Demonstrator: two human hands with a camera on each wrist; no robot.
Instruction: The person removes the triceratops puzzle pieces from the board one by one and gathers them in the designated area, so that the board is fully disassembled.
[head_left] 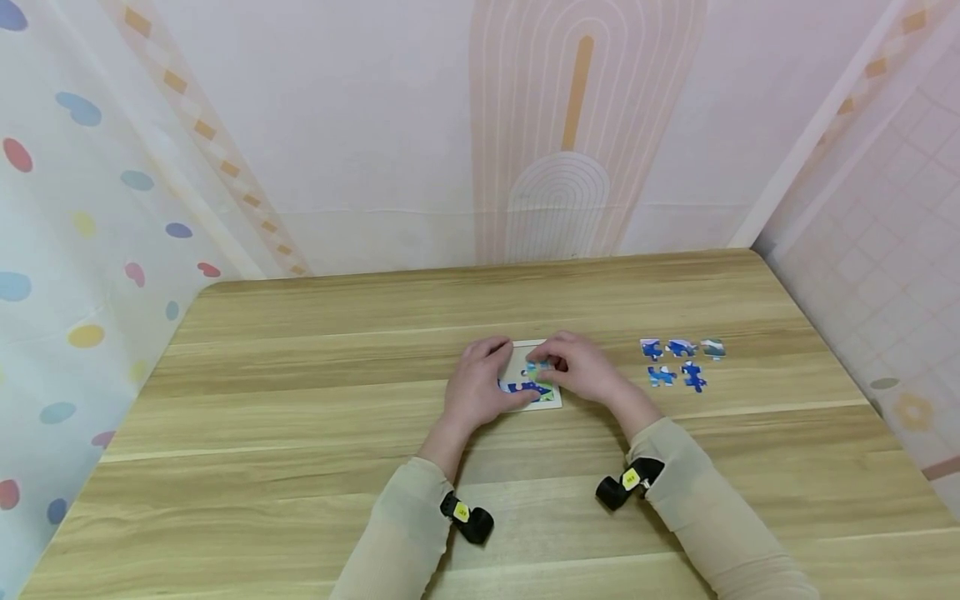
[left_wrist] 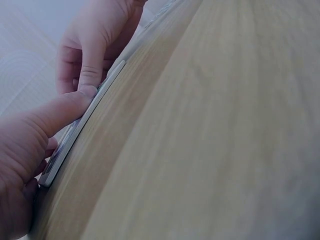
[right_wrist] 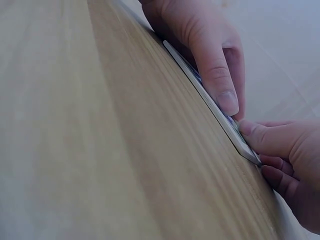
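In the head view, both hands are meeting over a small puzzle board point(head_left: 546, 398) that is lying flat near the middle of the wooden worktop point(head_left: 300, 400). The left hand point(head_left: 477, 385) is resting on the board's left side with its fingers curled down over the edge. The right hand point(head_left: 581, 367) is sitting over the board's right side and its fingers are pinching a light blue puzzle piece point(head_left: 536, 367) above the board's open area. A dark blue strip of placed pieces point(head_left: 525, 387) is showing along the board's near edge between the hands. Five loose pieces point(head_left: 678, 362) are lying in two short rows on the worktop, well apart to the right of the board.

In the left wrist view, the left hand point(left_wrist: 25, 160) is pressing its thumb against the near edge of the board point(left_wrist: 75, 132), seen edge-on; its other fingers are bending behind the board. The right hand point(left_wrist: 95, 45) is touching the same edge with a fingertip, just beside the thumb.

In the right wrist view, the right hand point(right_wrist: 285, 160) is holding the corner of the board point(right_wrist: 215, 107) with its thumb on the edge and its fingers curling underneath, while the left hand point(right_wrist: 205, 50) is laying its thumb along the board's edge
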